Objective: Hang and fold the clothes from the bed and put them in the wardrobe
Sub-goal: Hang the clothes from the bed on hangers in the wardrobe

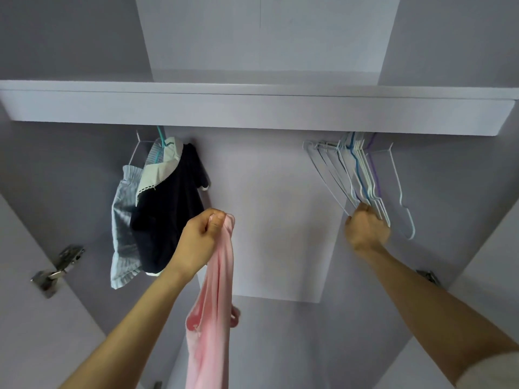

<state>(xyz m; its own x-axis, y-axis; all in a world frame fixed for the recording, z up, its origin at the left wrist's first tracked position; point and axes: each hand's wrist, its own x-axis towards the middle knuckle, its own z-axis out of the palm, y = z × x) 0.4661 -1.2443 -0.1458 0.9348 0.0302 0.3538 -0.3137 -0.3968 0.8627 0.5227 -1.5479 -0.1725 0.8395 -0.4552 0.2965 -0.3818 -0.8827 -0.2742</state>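
I look up into an open wardrobe. My left hand (203, 237) grips the top of a pink garment (213, 318), which hangs down limp in front of the wardrobe. My right hand (366, 227) is raised at the right, its fingers curled round the lower ends of a bunch of empty wire hangers (356, 175), white, blue and purple, that hang under the shelf. At the left a dark navy garment with a white collar (168, 209) hangs on a teal hanger (160, 136), with a light striped garment (123, 220) beside it.
A white shelf (252, 108) spans the wardrobe above the hangers. One more white hanger (404, 209) hangs apart at the far right. Door hinges show at the left (57, 269) and at the right (428, 276). Bare back wall lies between the hung clothes and the hangers.
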